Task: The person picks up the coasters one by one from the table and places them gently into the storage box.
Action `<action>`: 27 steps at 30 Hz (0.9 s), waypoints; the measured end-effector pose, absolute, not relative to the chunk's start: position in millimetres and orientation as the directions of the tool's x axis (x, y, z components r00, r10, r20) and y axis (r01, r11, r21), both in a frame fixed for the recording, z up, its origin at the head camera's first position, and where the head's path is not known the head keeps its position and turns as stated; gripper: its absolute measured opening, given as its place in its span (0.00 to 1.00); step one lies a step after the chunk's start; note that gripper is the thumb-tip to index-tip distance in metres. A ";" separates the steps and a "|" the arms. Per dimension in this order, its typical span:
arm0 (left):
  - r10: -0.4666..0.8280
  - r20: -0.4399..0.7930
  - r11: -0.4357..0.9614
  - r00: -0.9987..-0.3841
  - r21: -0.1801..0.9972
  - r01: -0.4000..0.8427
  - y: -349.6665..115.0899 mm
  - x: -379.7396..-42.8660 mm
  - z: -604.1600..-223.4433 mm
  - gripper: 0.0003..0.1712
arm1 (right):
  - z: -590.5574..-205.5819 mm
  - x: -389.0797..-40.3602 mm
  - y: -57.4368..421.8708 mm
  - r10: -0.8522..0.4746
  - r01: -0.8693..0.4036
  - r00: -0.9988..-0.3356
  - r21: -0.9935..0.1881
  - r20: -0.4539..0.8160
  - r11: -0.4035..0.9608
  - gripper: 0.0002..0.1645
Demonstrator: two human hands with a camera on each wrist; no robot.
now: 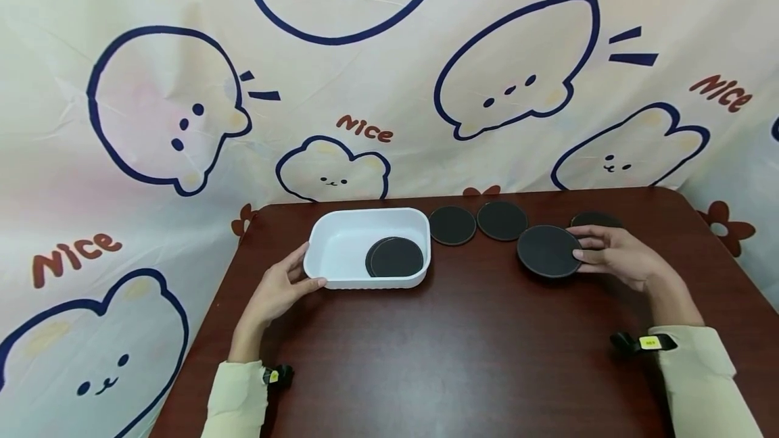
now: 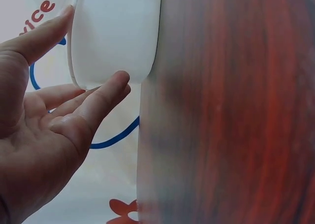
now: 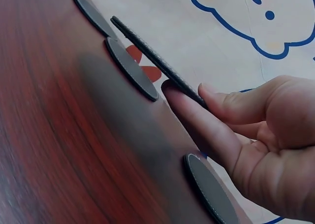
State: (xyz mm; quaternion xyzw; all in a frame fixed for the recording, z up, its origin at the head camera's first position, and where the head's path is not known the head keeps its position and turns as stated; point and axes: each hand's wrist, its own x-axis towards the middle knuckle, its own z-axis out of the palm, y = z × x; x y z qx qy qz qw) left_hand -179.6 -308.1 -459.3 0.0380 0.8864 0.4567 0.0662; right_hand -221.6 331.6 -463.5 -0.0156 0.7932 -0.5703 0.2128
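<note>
At the table's far left side is a white plastic bin (image 1: 337, 249), with black round coasters (image 1: 397, 257) overlapping inside it at the right. My left hand (image 1: 276, 289) holds the bin's left end, thumb on the front rim and fingers along the side; the left wrist view shows the bin's end wall (image 2: 118, 32) close up. My right hand (image 1: 627, 259) pinches another black coaster (image 1: 548, 251) by its right edge. In the right wrist view this coaster (image 3: 152, 56) is raised off the table, tilted, between thumb and fingers.
Two black coasters (image 1: 452, 225) (image 1: 502, 220) lie side by side right of the bin, near the table's back edge. One more coaster (image 1: 596, 219) lies behind my right hand, partly hidden. A cartoon-printed cloth (image 1: 414, 86) hangs behind the brown wooden table (image 1: 456, 357).
</note>
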 end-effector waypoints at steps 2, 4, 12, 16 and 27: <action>0.129 -0.082 0.577 -0.988 0.817 0.007 -307.5 -178.9 -459.2 0.56 | -462.8 -221.5 329.9 -0.262 0.229 -0.909 -0.914 -0.324 0.333 0.47; 0.131 -0.080 0.574 -0.988 0.819 0.010 -307.3 -178.7 -459.1 0.56 | -461.4 -221.5 327.6 -0.262 0.231 -0.910 -0.919 -0.320 0.320 0.46; 0.133 -0.077 0.577 -0.988 0.816 0.015 -307.3 -178.9 -458.3 0.56 | -455.6 -222.6 309.8 -0.258 0.214 -0.924 -0.943 -0.281 0.256 0.46; 0.133 -0.072 0.583 -0.989 0.812 0.020 -307.5 -178.7 -458.6 0.56 | -454.5 -227.3 298.3 -0.271 0.204 -0.928 -0.957 -0.256 0.205 0.47; 0.140 -0.069 0.580 -0.988 0.814 0.026 -308.3 -178.8 -460.1 0.56 | -450.7 -233.6 279.8 -0.283 0.211 -0.930 -0.971 -0.234 0.111 0.47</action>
